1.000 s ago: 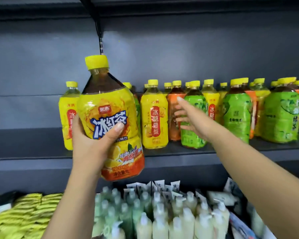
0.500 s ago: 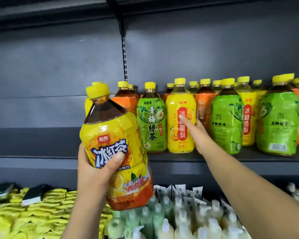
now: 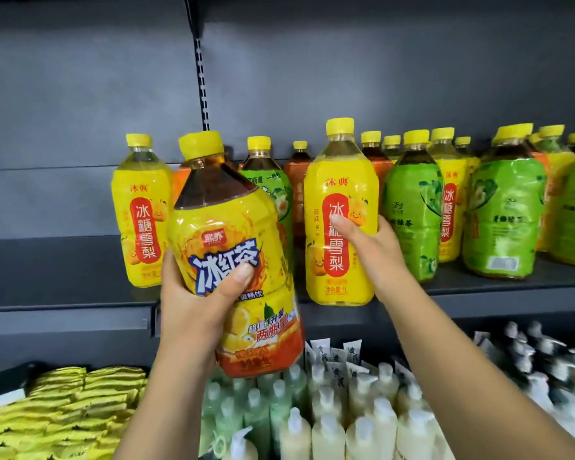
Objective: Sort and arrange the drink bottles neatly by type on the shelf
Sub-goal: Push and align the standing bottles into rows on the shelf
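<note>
The dark shelf (image 3: pixel 63 260) is carrying a mixed row of green, orange and yellow bottles (image 3: pixel 505 210), with one yellow pear bottle (image 3: pixel 141 210) standing apart at its left end. In front of the shelf, the left hand (image 3: pixel 193 303) is gripping a big iced tea bottle (image 3: pixel 226 227), holding it slightly tilted in the air, thumb pressing across the label. The right hand (image 3: pixel 375 254) is clasping a second pear bottle (image 3: pixel 342 180), keeping it upright at the shelf's front edge, just beside a green one.
</note>
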`<state>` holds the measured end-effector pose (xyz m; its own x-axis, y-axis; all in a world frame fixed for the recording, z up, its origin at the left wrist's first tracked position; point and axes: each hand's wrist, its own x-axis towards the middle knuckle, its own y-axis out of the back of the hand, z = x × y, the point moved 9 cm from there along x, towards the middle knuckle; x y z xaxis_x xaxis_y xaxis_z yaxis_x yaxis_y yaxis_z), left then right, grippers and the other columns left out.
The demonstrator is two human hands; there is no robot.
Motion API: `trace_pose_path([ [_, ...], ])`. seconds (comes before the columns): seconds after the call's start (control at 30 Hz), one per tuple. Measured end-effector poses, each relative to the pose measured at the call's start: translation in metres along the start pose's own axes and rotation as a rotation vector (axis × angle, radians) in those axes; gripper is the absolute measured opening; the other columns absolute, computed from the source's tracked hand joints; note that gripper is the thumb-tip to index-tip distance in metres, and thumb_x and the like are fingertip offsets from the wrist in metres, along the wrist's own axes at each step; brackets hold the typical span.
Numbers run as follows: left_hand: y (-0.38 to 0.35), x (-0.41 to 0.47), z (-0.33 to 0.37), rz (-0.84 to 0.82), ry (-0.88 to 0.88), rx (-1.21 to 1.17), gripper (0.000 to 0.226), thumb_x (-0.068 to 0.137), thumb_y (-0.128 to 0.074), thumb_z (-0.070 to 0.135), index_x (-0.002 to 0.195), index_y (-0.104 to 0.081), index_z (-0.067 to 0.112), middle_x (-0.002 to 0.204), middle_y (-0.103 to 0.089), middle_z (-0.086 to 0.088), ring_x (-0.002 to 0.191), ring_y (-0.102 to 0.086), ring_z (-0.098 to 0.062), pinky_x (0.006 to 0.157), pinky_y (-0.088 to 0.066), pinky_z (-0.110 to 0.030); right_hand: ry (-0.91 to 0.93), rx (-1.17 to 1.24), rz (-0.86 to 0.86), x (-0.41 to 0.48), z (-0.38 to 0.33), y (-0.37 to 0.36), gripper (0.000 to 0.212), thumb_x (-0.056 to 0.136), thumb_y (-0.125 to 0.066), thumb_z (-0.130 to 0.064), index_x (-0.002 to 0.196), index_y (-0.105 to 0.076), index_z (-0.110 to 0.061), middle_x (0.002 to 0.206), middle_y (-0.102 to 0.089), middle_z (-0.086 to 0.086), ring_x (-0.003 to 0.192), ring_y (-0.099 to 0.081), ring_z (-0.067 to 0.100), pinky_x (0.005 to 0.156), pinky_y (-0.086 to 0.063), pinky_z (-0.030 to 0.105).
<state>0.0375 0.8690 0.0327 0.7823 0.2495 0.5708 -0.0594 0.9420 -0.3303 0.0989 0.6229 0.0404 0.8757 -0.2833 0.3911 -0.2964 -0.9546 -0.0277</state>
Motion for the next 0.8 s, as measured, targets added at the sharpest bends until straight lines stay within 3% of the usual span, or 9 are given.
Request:
trace_pose_path([
  [0.07,-0.013,0.002,-0.009,-0.023,0.031,-0.017,0.094,0.013,-0.081,0.063,0.098,-0.05,0.039,0.079,-0.069,0.024,0.074,-0.068,-0.002,0.064,-0.056,-0.029,0.024,0.052,0.011,-0.023,-0.011,0.017,0.06,0.045,-0.079,-0.055,0.095,-0.056,-0.032,0.097,-0.07,-0.004,0.088,-0.068,0.018,0.08,-0.055,0.041],
  [0.17,-0.047,-0.003,-0.026,-0.111,0.079,-0.13,0.093,0.008,-0.08,0.065,0.093,-0.053,0.041,0.078,-0.07,0.022,0.07,-0.068,-0.002,0.054,-0.055,-0.022,0.082,0.111,0.058,-0.063,-0.025,0.058,0.064,0.037,-0.083,-0.048,0.093,-0.06,-0.027,0.081,-0.074,-0.008,0.074,-0.071,0.012,0.06,-0.056,0.027],
  [0.23,-0.073,-0.012,-0.037,-0.189,0.126,-0.209,0.097,0.003,-0.08,0.066,0.093,-0.054,0.038,0.076,-0.071,0.019,0.067,-0.069,-0.003,0.05,-0.053,-0.019,0.126,0.074,0.114,-0.088,-0.036,0.085,0.075,0.023,-0.082,-0.055,0.09,-0.065,-0.027,0.081,-0.074,-0.007,0.072,-0.071,0.013,0.056,-0.054,0.024],
  [0.3,-0.11,-0.026,-0.046,-0.288,0.156,-0.259,0.097,0.003,-0.082,0.06,0.092,-0.053,0.035,0.073,-0.071,0.02,0.065,-0.067,0.0,0.05,-0.052,-0.018,0.154,0.008,0.239,-0.108,-0.043,0.121,0.068,0.023,-0.079,-0.052,0.085,-0.066,-0.026,0.078,-0.074,-0.008,0.069,-0.071,0.01,0.054,-0.052,0.021],
  [0.4,-0.166,-0.052,-0.06,-0.413,0.234,-0.294,0.074,0.022,-0.076,0.042,0.093,-0.053,0.039,0.076,-0.07,0.024,0.071,-0.067,0.001,0.059,-0.053,-0.025,0.161,-0.065,0.393,-0.132,-0.054,0.174,0.058,0.033,-0.071,-0.049,0.086,-0.063,-0.026,0.076,-0.073,-0.011,0.068,-0.07,0.008,0.053,-0.052,0.019],
  [0.5,-0.227,-0.088,-0.064,-0.538,0.304,-0.349,0.077,0.022,-0.079,0.045,0.094,-0.054,0.042,0.082,-0.071,0.02,0.081,-0.068,-0.007,0.071,-0.053,-0.038,0.175,-0.122,0.522,-0.162,-0.066,0.23,0.062,0.036,-0.072,-0.05,0.092,-0.064,-0.024,0.084,-0.074,-0.005,0.074,-0.071,0.014,0.058,-0.054,0.025],
  [0.63,-0.304,-0.139,-0.05,-0.695,0.3,-0.4,0.071,0.029,-0.073,0.042,0.097,-0.051,0.038,0.081,-0.07,0.023,0.075,-0.068,0.0,0.06,-0.053,-0.023,0.207,-0.203,0.647,-0.194,-0.079,0.3,0.061,0.038,-0.073,-0.051,0.092,-0.065,-0.025,0.087,-0.074,-0.004,0.078,-0.071,0.016,0.065,-0.055,0.032],
  [0.73,-0.353,-0.167,-0.05,-0.716,0.315,-0.416,0.075,0.027,-0.076,0.043,0.098,-0.051,0.038,0.082,-0.07,0.023,0.076,-0.068,0.001,0.059,-0.052,-0.02,0.212,-0.245,0.686,-0.203,-0.086,0.348,0.062,0.036,-0.072,-0.052,0.092,-0.064,-0.027,0.086,-0.074,-0.008,0.075,-0.071,0.014,0.061,-0.055,0.028],
  [0.8,-0.384,-0.183,-0.055,-0.72,0.339,-0.425,0.082,0.021,-0.079,0.046,0.098,-0.05,0.041,0.081,-0.069,0.026,0.074,-0.067,0.002,0.055,-0.052,-0.018,0.229,-0.236,0.697,-0.206,-0.086,0.381,0.068,0.032,-0.075,-0.054,0.093,-0.064,-0.027,0.086,-0.074,-0.006,0.075,-0.072,0.016,0.062,-0.056,0.032],
])
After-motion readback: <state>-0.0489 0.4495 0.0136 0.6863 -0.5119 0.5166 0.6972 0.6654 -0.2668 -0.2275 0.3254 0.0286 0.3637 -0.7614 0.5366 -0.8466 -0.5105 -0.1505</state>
